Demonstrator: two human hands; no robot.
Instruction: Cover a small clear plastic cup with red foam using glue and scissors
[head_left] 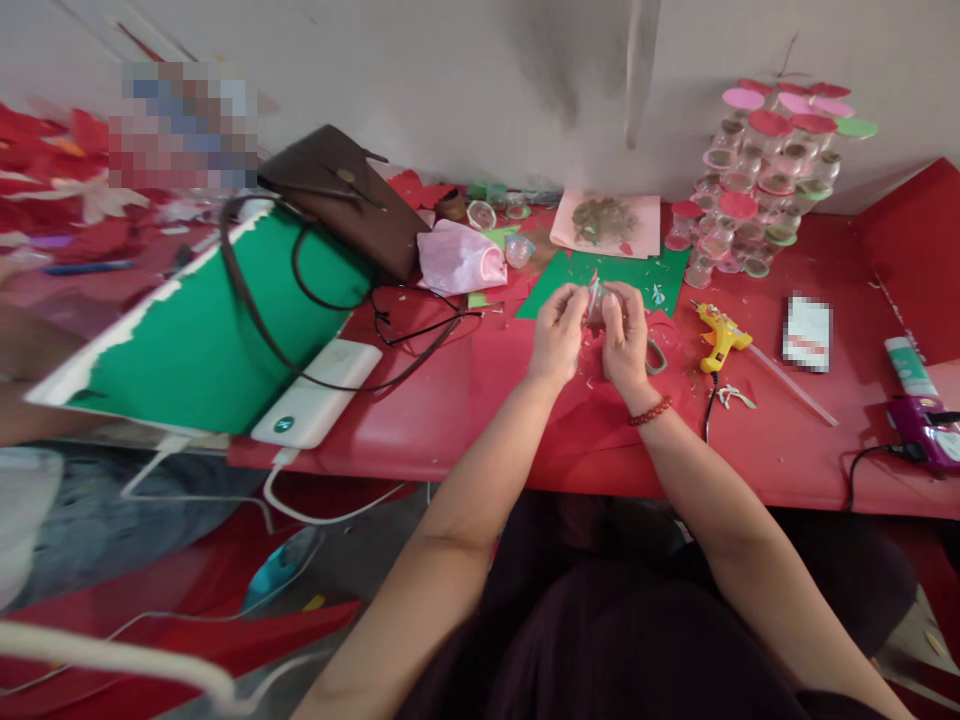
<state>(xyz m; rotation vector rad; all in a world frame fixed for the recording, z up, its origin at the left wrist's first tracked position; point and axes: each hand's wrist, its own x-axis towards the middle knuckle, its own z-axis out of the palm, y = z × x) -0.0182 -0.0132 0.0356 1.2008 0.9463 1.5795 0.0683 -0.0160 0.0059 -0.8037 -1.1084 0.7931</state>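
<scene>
Over the front part of the red table, my left hand (556, 335) and my right hand (625, 330) meet, fingers pinched together. Between them is a small clear piece (597, 298) with a reddish and pale blue edge, mostly covered by my fingers; its exact kind I cannot make out. A grey loop-shaped handle (657, 357), perhaps of scissors, lies beside my right wrist. Under the hands is red paper (510, 370), with a green sheet (555, 285) just behind. To the right rests a yellow glue gun (718, 335) with a clear glue stick (795, 385) beside it.
A stack of small clear jars with coloured discs (750, 190) stands back right. Pink paper (566, 230) carries brownish bits. At left are a brown bag (345, 195), a green board (202, 310), a white power bank (319, 395) and eyeglasses (420, 325). Another person sits far left.
</scene>
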